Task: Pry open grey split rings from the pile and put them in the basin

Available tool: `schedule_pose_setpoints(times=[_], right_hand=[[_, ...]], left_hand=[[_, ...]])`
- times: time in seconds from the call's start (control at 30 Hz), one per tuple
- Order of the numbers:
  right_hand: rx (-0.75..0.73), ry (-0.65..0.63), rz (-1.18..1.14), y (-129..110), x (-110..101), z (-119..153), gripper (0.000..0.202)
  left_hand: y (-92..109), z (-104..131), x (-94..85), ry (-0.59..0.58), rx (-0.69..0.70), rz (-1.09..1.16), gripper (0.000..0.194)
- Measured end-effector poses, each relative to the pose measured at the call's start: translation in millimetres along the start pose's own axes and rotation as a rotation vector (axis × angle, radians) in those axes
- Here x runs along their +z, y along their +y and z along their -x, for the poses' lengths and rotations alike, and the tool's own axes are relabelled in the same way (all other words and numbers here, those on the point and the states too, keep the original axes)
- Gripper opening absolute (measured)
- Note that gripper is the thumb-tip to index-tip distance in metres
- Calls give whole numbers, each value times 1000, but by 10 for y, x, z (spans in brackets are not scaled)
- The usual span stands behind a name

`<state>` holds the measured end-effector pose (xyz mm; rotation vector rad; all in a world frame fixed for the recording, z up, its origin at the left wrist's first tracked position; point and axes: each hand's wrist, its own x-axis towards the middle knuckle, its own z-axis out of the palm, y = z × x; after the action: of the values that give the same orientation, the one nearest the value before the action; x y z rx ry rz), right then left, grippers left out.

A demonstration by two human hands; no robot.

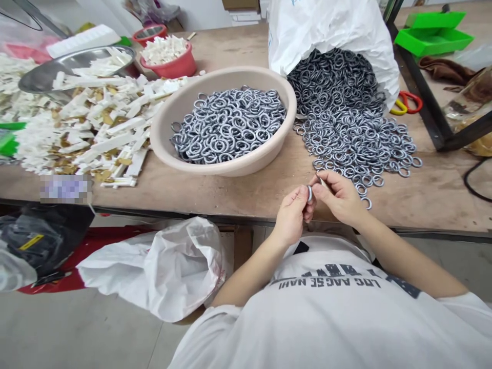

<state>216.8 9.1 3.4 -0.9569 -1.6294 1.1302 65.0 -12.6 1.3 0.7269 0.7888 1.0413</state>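
Observation:
Between the fingertips of my left hand [291, 214] is a grey ring [309, 193], pinched upright over the table's front edge. My right hand [341, 199] is closed beside it, fingertips close to the ring. A slim, pointed tool [321, 180] pokes out of the right hand's grip; its exact kind is too small to make out. Just beyond the hands spreads a loose heap of grey rings [357, 146], spilling from a white sack [330, 25] on its side. To the left stands a beige basin [223, 169] filled with similar rings.
White plastic pieces [96, 123] lie piled at left, near a metal bowl [42, 77] and a red bowl [172, 64]. Scissors [411, 102], a black metal frame [426, 102] and green trays [434, 41] are at right. An open white sack [165, 271] stands below the table edge.

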Motion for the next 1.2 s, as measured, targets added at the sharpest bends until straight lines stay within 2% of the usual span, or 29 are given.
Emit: schedule_pose_setpoints(times=[0.07, 0.2, 0.33, 0.47, 0.53, 0.63, 0.67, 0.73, 0.8, 0.9, 0.97, 1.03, 1.07, 1.13, 1.2], right_hand=[[-54, -5, 225, -90, -58, 5, 25], [-136, -112, 594, -267, -98, 97, 35], [-215, -117, 716, -335, -46, 192, 35], [-284, -96, 773, -296, -19, 190, 35], [-208, -77, 759, -235, -63, 138, 39], [32, 27, 727, -118, -229, 59, 45], [85, 57, 735, -83, -298, 58, 45], [122, 71, 796, -24, -421, 123, 44], [107, 27, 924, 25, -492, 264, 41], [94, -58, 1151, 102, -494, 485, 38], [114, -66, 1242, 141, -469, 547, 31], [126, -41, 1214, 136, -451, 522, 23], [121, -34, 1121, 112, -443, 485, 22], [117, -37, 802, 28, -415, 396, 26], [142, -73, 392, -70, -348, 318, 32]], left_hand=[[25, 5, 9, 6, -2, 38, 51], [37, 9, 9, 36, 25, 51, 51], [0, 11, 19, 83, 42, 61, 50], [-35, 44, 37, 76, 33, 58, 50], [-60, 87, 41, 16, 9, 32, 49], [-82, 155, 20, -162, -49, -35, 47], [-78, 164, 2, -182, -56, -48, 47], [-49, 149, -54, -113, -31, -53, 45], [-6, 96, -118, -32, -9, -53, 40], [40, 7, -179, 4, -29, -20, 44], [45, -27, -176, 10, -52, 18, 43], [34, -36, -151, 15, -73, 37, 38], [24, -35, -135, 19, -78, 25, 36], [-7, -28, -104, 8, -89, -54, 35], [-55, -21, -72, -62, -114, -149, 39]])
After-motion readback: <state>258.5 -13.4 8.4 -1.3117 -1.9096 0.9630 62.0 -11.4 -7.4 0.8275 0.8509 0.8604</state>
